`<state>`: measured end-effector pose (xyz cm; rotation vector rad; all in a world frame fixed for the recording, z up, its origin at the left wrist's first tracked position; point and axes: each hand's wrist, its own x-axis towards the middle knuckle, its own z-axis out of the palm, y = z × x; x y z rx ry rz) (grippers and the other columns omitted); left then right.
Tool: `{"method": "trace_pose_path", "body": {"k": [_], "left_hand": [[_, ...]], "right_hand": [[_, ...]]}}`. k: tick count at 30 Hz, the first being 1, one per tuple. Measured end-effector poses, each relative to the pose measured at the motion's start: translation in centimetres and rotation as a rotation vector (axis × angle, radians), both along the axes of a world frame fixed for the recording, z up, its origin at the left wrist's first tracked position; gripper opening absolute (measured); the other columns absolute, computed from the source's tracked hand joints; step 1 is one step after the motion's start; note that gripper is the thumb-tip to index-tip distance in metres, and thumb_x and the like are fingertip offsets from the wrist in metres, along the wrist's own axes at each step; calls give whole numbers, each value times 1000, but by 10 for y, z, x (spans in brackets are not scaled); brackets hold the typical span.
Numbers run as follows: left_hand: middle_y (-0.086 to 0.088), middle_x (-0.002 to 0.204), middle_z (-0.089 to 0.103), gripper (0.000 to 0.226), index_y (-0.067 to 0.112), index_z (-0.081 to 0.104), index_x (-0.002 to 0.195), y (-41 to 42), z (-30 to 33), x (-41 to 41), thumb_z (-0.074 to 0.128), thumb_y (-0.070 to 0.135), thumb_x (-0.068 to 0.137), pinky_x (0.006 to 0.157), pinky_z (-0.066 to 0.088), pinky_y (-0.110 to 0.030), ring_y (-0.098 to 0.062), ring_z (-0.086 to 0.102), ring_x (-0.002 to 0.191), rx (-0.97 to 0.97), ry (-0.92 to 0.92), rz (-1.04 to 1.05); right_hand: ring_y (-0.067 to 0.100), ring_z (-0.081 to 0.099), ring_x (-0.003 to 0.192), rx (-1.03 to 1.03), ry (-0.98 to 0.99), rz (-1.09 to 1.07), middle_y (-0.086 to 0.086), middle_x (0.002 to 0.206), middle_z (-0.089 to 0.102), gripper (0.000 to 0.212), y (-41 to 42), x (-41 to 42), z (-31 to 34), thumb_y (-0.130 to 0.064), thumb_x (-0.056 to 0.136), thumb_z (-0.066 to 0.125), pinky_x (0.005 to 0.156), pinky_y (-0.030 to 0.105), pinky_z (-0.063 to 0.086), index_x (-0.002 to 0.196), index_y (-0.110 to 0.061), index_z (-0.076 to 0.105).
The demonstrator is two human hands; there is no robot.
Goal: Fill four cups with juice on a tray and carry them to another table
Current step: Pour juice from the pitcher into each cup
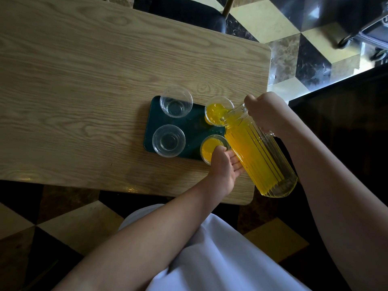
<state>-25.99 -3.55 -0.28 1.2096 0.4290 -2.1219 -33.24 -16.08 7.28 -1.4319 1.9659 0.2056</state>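
A dark green tray (195, 124) lies on the wooden table (84, 80) with clear cups on it. The far right cup (217, 110) is taking orange juice from the tilted ribbed glass pitcher (260, 156), whose spout rests over its rim. My right hand (266, 111) grips the pitcher's handle. The near right cup (212, 147) holds juice. My left hand (225, 166) lies flat under the pitcher's side, fingers apart, beside that cup. The far left cup (176, 101) and the near left cup (169, 140) are empty.
The tray sits close to the table's right end and near edge (241, 198). A dark chair (189, 13) stands at the table's far side. Checkered floor tiles (294, 49) spread to the right, and a dark counter (346, 112) runs along the right.
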Motion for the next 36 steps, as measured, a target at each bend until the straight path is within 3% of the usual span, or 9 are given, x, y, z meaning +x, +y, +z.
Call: {"method": "trace_pose_path", "body": {"k": [6,11,22,24,27,28,31,33,36], "left_hand": [[-27,142,50,58,-4,41,143,-1,2,2,22,24,96,110,35,-47,-39,47,133,-2,-23,-5],[-26,140,53,57,-2,44,142,-1,2,3,23,25,97,110,36,-47,-38,49,131,-7,-27,-18],[-26,152,38,58,-5,27,151,-4,9,6,21,24,101,115,28,-46,-39,35,142,8,-67,-31],[-23,144,48,59,-4,29,150,-3,6,7,22,24,100,115,29,-46,-38,37,141,-11,-68,-37],[-10,100,61,61,-3,28,151,-3,2,7,22,26,99,117,27,-47,-37,38,141,-19,-72,-50],[-10,100,61,61,-3,27,152,-3,1,7,22,26,99,118,26,-48,-37,36,143,-20,-79,-59],[-21,152,41,62,0,25,153,-2,1,7,22,28,98,119,24,-46,-37,27,147,-61,-102,-82],[-21,156,35,62,1,29,152,-1,2,7,22,29,98,118,25,-45,-36,29,147,-94,-105,-95],[-20,150,46,60,3,44,145,2,0,9,19,30,97,111,31,-40,-33,40,140,-157,-115,-118]], "right_hand": [[28,50,48,12,74,-74,18,63,58,52,-4,11,0,-32,96,38,60,33,43,88,9,69],[27,44,47,21,104,-68,16,64,52,46,-4,11,-4,-33,97,37,57,33,38,75,1,60],[24,38,42,-39,6,-124,13,58,44,32,1,7,-2,-29,94,42,52,29,34,77,-4,54],[24,38,41,-69,-27,-118,15,57,46,35,4,3,1,-29,92,42,52,29,34,72,-4,54],[25,38,38,-119,-59,-116,13,49,44,40,9,0,5,-29,91,42,48,25,33,60,-6,50],[26,38,38,-134,-64,-116,13,48,44,40,11,0,6,-29,91,42,48,25,32,59,-6,49],[26,37,41,-164,-88,-117,12,49,42,40,15,-2,8,-30,91,43,50,27,32,59,-7,46],[26,37,45,-175,-106,-126,12,51,42,39,18,-2,10,-30,91,44,55,30,32,59,-8,45],[26,36,44,-197,-128,-135,11,50,44,43,22,-2,13,-28,92,44,54,30,31,54,-10,42]]}}
